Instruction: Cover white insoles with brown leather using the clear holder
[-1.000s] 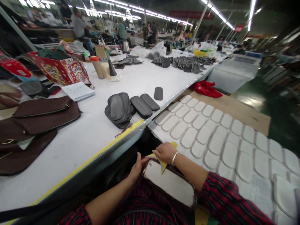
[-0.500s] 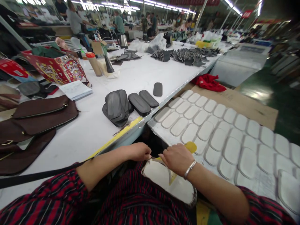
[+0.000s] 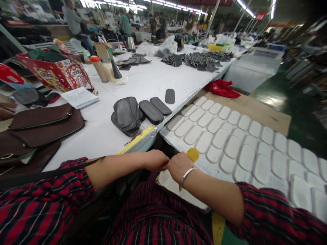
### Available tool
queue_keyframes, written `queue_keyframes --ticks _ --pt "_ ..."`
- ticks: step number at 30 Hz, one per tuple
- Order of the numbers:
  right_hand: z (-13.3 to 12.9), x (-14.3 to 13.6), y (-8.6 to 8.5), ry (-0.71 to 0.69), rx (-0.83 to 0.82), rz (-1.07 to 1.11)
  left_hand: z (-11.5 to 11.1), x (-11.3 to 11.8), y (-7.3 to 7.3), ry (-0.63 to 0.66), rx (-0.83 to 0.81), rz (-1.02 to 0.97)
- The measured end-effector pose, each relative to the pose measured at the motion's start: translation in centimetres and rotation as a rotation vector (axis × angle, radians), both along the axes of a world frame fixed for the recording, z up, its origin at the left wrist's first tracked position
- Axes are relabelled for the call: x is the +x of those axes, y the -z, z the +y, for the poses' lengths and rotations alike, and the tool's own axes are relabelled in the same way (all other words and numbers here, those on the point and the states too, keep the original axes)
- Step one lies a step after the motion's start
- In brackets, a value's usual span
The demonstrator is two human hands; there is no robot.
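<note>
A white oval piece with a dark edge (image 3: 194,198) rests on my lap. At its far left end, my left hand (image 3: 156,160) is closed, and what its fingers pinch is too small to make out. My right hand (image 3: 178,166), with a silver bracelet at the wrist, touches the left one and is closed around a yellow tool (image 3: 193,154). The tool's rounded end sticks out above the knuckles, and a narrow yellow part shows below the hand. My right hand and forearm hide part of the white piece.
Rows of white oval pieces (image 3: 220,137) cover the lower board on the right. On the white table (image 3: 99,122) are stacked dark oval pads (image 3: 125,114), a brown bag (image 3: 46,119) and a red box (image 3: 58,73). People stand far behind.
My right hand has moved left until it meets my left hand, bringing the yellow tool along. It now covers more of the white piece. The whole view has shifted slightly.
</note>
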State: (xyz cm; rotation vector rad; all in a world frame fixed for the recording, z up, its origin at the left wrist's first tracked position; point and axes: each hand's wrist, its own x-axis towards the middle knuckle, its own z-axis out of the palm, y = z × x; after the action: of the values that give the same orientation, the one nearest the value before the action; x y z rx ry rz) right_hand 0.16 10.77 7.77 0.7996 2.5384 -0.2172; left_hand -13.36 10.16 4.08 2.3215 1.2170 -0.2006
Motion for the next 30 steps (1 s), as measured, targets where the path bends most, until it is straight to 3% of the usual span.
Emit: queue_keyframes --ticks 5,12,15,22,30 --pt "-0.3 1.2 0.5 0.021 0.049 0.007 0.6 -1.0 -0.8 -0.021 -0.003 0.047" --pt "-0.7 2.6 1.3 0.1 0.107 0.014 0.4 -0.6 1.8 0.146 -0.12 0.0" --pt "-0.8 2.3 1.3 0.11 0.094 0.006 0.7 -0.5 2.5 0.158 -0.114 -0.001" --pt "-0.9 1.7 0.8 0.099 0.044 0.004 -0.7 0.2 2.9 -0.001 -0.061 0.031" --pt "-1.5 2.0 0.7 0.124 0.052 0.044 -1.6 0.6 3.8 -0.225 -0.136 -0.128"
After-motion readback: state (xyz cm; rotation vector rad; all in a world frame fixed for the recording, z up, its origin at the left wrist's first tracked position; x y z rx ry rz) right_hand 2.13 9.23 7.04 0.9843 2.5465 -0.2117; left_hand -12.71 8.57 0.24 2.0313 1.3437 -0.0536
